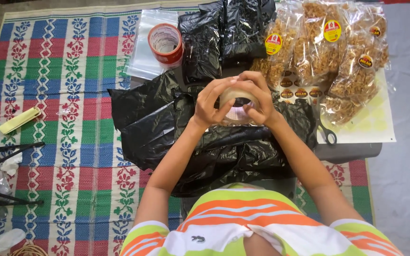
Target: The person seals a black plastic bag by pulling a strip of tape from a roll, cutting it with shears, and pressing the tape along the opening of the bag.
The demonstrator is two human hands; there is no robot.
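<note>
Both hands hold a roll of clear tape (pixel 237 105) above a heap of black plastic bags (pixel 167 128). My left hand (pixel 210 100) wraps the roll's left side with curled fingers. My right hand (pixel 257 95) grips its right side, fingertips on the rim. Clear packets of brown fried snacks (pixel 328 52) with round red and yellow stickers lie behind the hands at the upper right. A sheet of the same stickers (pixel 300 90) shows beside my right hand.
A red-rimmed tape roll (pixel 166 43) rests on clear plastic bags (pixel 144 57) at the back. Scissors (pixel 326 132) lie to the right on a white sheet (pixel 376 128). A yellow cutter (pixel 20 120) lies on the striped woven mat (pixel 62 95); black rods (pixel 5 154) at left.
</note>
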